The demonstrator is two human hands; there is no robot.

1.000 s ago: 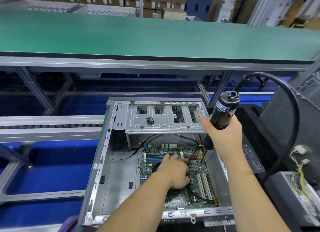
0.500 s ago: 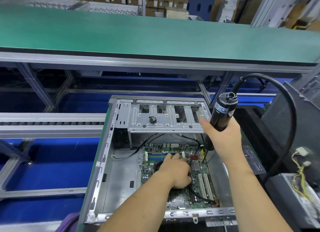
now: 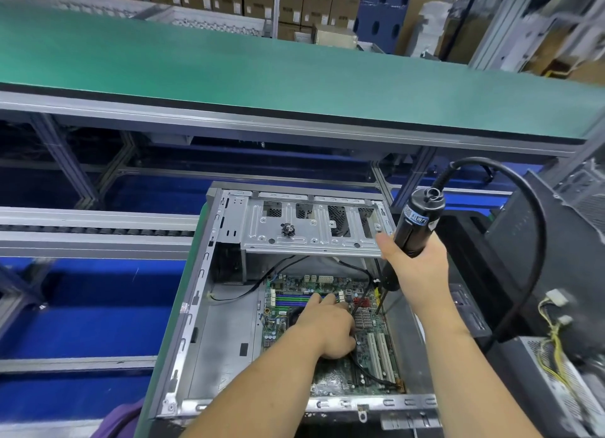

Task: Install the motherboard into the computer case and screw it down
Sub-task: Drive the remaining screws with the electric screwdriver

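While the motherboard [image 3: 330, 336] lies flat on the floor of the open computer case [image 3: 196, 306], toward its right side, the right hand [image 3: 417, 267] grips a black electric screwdriver [image 3: 414, 231], fingers wrapped round the barrel. Tool's long axis runs steeply down and slightly left, corded end up by the drive cage [image 3: 311, 228], bit [image 3: 380, 301] pointing into the case. Bit tip sits over the board's right edge, just beside the finned silver heatsink [image 3: 364, 318]; whether it touches a screw cannot be told, the tip being too small and dark.

Left hand [image 3: 327, 326] rests on the middle of the board, palm down. Its fingers [image 3: 322, 300] reach forward, straight, toward the blue memory slots [image 3: 291, 300], pressing or steadying; they pinch nothing that shows. A black cable [image 3: 370, 372] runs out from under that hand toward the white expansion slots [image 3: 379, 352].

Judgement: the screw point in hand lies right of the left fingers and directly below the driver, so the right hand is the nearer and the working one. The move turns on keeping the driver's axis square over the hole while the left hand stops the board shifting. Board appears seated; screwing is under way, not plainly finished
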